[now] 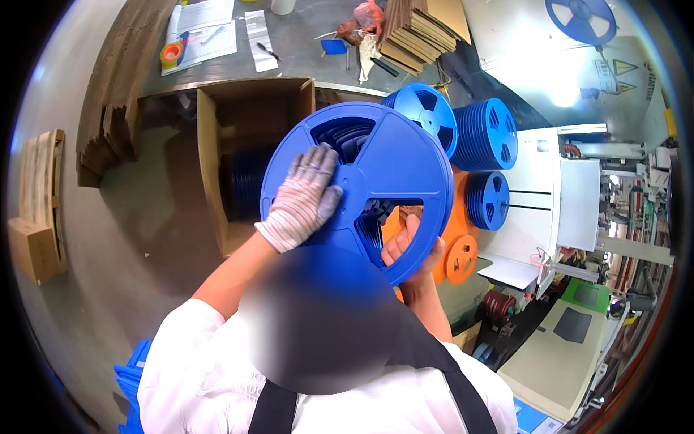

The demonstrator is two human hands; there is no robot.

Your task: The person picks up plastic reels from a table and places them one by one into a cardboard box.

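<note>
A stack of large blue plastic reels (398,155) is in front of me, with wedge-shaped cut-outs in the top one. My left hand (305,195), in a striped knit glove, lies on the top reel left of its hub, fingers stretched out. My right hand (410,249) is bare and grips the near right rim, fingers showing through the lower cut-out. Left of the stack, partly hidden by it, an open cardboard box (208,170) has dark reels inside.
Smaller blue reel stacks (486,137) and an orange reel (460,258) stand at the right. Beyond is a grey table (300,43) with papers, orange tape (171,53) and flat cardboard (405,36). Folded cardboard (108,101) leans at the left, near a wooden pallet (40,173).
</note>
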